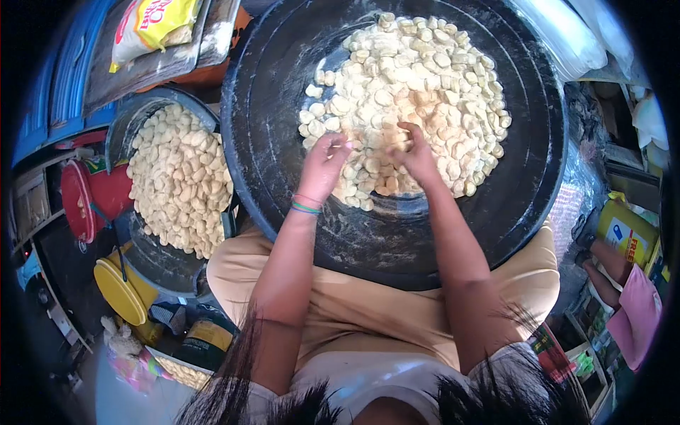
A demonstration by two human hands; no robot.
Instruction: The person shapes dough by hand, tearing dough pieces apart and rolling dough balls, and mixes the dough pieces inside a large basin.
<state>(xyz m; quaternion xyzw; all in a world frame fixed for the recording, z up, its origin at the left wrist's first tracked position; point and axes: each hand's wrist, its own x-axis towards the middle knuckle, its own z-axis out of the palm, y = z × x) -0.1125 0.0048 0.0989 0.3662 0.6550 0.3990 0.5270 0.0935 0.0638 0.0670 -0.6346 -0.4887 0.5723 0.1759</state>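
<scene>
A wide black basin (pixel 276 85) lies across my crossed legs. In it is a broad heap of small, round, flattened pale dough pieces (pixel 382 64), with tan crumbs (pixel 428 106) dusted over the middle and right. Over the heap's near left edge, my left hand (pixel 328 164) has its fingertips curled together; whatever they may hold is too small to make out. Beside it, above the near middle of the heap, my right hand (pixel 416 154) keeps thumb and forefinger apart. Blurred crumbs show by its fingertips. Several colored bands (pixel 306 206) circle my left wrist.
At the left, a tilted dark tub (pixel 117 142) holds more pale pieces. A yellow-labelled plastic bag (pixel 156 35) lies on a board at the upper left. Red (pixel 78 202) and yellow (pixel 120 287) containers stand further left. Another person's legs (pixel 605 265) show at the right.
</scene>
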